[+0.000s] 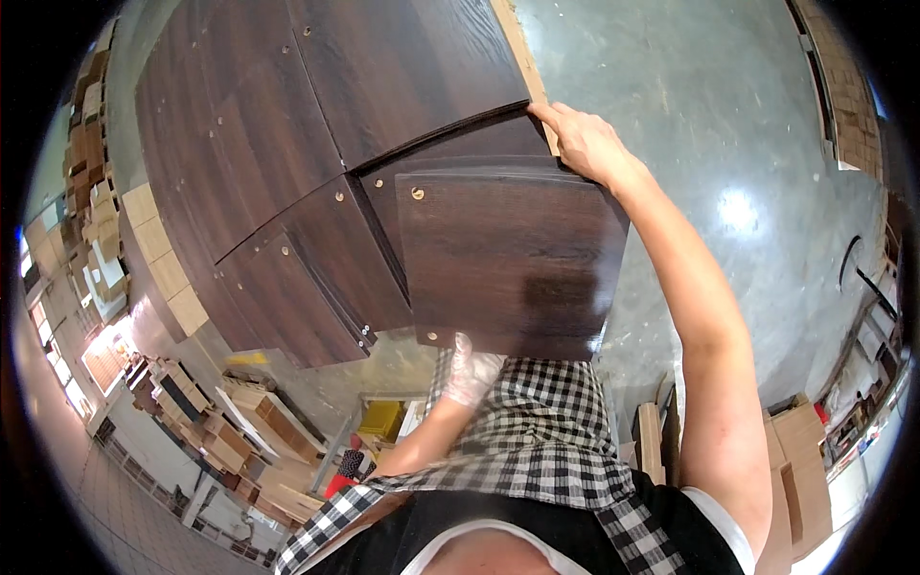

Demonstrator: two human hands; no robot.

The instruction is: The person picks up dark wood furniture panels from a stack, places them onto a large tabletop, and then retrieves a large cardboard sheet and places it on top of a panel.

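A dark brown wood-grain panel with small round holes at its left corners lies tilted in front of me, partly over other panels. My left hand, in a thin translucent glove, grips its near edge, thumb on top and the other fingers hidden below. My right hand, bare, reaches past the panel's far right corner. Its fingers lie stretched against the near right corner of a stack of dark panels, beside a pale wood strip. The right thumb is hard to make out.
More dark panels with round holes spread to the left, stacked at uneven heights. Grey floor runs along the right. Cardboard pieces stand at the lower right, a yellow bin at the lower left. Piled boards lie farther left.
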